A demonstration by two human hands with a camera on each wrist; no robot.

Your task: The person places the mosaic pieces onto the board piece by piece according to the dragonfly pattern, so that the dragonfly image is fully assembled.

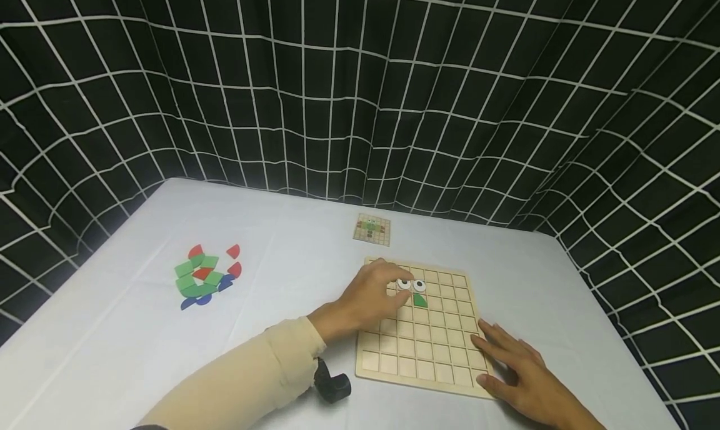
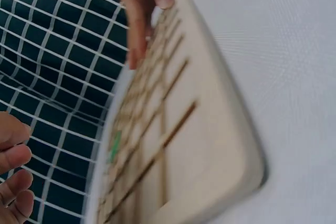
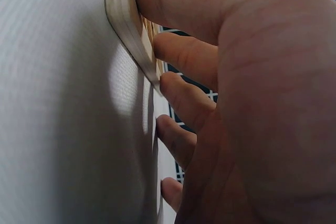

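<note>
The wooden grid board (image 1: 424, 370) lies flat, holding two white eye pieces (image 1: 419, 285) with black pupils and a green quarter-round piece (image 1: 420, 300) just below them. My left hand (image 1: 371, 292) reaches over the board's upper left part. Its thumb and index finger stand apart on either side of the left eye piece, with no piece seen pinched between them. In the left wrist view, bent fingertips (image 2: 16, 156) show at the left edge. My right hand (image 1: 520, 374) rests at the board's lower right edge, fingers spread, and its thumb touches the border in the right wrist view.
Red, green and blue flat pieces (image 1: 198, 277) lie loosely grouped on the white tablecloth (image 1: 281, 249) at the left. Behind the board lies a small pattern card (image 1: 372, 229). A black curtain with white grid lines (image 1: 349, 105) surrounds the table's far sides.
</note>
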